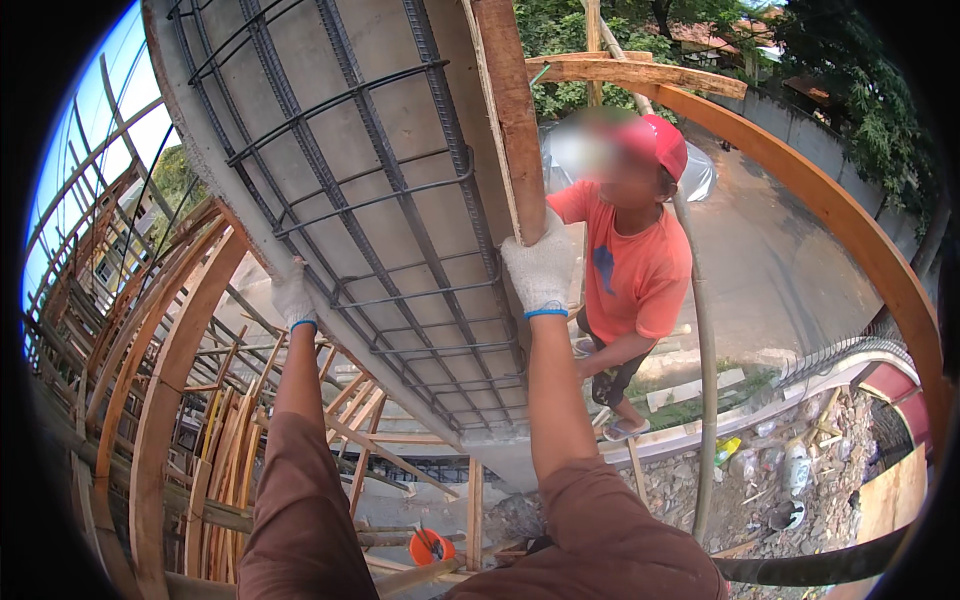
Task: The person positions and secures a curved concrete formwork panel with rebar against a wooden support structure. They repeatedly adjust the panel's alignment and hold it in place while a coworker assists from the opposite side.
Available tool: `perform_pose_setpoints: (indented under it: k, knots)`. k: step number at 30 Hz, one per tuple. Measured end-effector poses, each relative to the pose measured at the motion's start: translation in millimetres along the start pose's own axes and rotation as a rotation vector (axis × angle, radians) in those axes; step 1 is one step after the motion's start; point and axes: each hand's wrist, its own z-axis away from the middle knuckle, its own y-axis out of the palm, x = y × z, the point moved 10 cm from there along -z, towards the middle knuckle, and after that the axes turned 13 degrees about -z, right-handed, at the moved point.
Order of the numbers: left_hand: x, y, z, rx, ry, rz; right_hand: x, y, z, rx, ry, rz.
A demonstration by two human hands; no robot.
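My left hand (295, 300), in a pale knit glove with a blue cuff, holds the left edge of a grey formwork panel (238, 215). My gloved right hand (535, 265) grips the lower part of the wooden board (515, 130) along the right side of the same formwork. Between my hands, a cage of rebar and tie bars (360, 180) lies inside the grey channel, running away toward the concrete below. A co-worker (635, 270) in a red cap and orange shirt stands just to the right, one arm raised toward the board, partly hidden behind it.
Timber scaffolding (160, 400) fills the left side. A curved-looking beam (840, 210) and a pole (700, 350) stand right. Below are an orange bucket (425, 546) and rubble with litter (770, 480). A covered vehicle (705, 175), road and wall lie behind.
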Motion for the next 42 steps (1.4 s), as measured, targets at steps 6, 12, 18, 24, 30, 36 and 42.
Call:
perform_pose_setpoints:
  k: [6, 12, 18, 24, 30, 36, 42]
  knots:
    - [-7, -1, 4, 0.014, 0.007, -0.043, -1, 0, 1, 0.024, 0.042, 0.072]
    - [0, 1, 0, 0.015, -0.035, -0.102, -4, -2, 0, -0.003, 0.014, 0.047]
    - [5, -1, -4, 0.002, 0.029, 0.01, 2, -3, 1, -0.049, -0.001, 0.005]
    - [1, -1, -5, -0.009, 0.094, -0.03, -3, -1, 1, -0.004, 0.059, 0.052]
    - [10, -5, -10, -0.023, 0.069, -0.186, -5, 3, 0, 0.014, 0.057, 0.119]
    - [17, 4, -19, -0.001, 0.072, -0.227, -13, 1, -3, -0.011, 0.0, 0.169]
    - [5, 1, -6, 0.019, 0.085, -0.075, -14, 0, -2, -0.014, -0.053, 0.214]
